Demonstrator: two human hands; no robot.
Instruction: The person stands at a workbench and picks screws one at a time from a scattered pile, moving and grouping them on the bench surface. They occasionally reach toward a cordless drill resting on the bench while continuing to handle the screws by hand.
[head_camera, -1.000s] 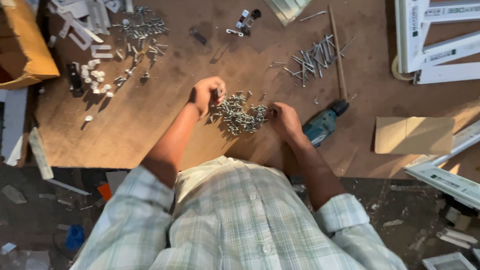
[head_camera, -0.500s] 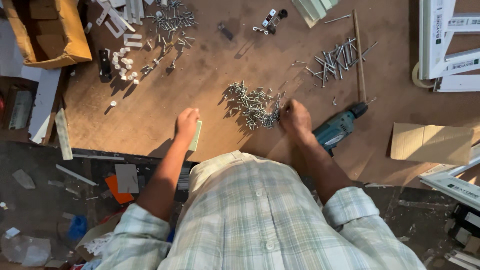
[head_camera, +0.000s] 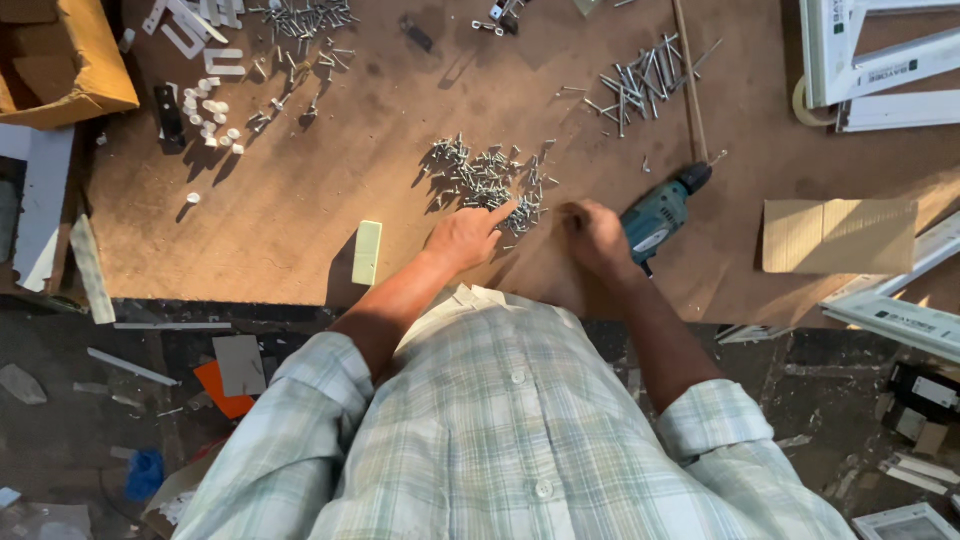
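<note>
Silver screws (head_camera: 487, 183) lie heaped mid-bench (head_camera: 300, 200). Head view: left hand (head_camera: 466, 236), at the near bench edge half a second ago, now points a finger into the heap, holding nothing; right hand (head_camera: 592, 233) rests curled beside the drill (head_camera: 655, 215), its contents hidden.

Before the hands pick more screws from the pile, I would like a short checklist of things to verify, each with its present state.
1. Left hand reaches the screw pile: ok, its forefinger touches the near edge.
2. Right hand free: cannot tell, it looks closed.
3. Drill lying flat on the board, beside the right hand: ok.
4. Pile kept apart from the longer screws: ok.
5. Green block away from the pile: ok.
</note>
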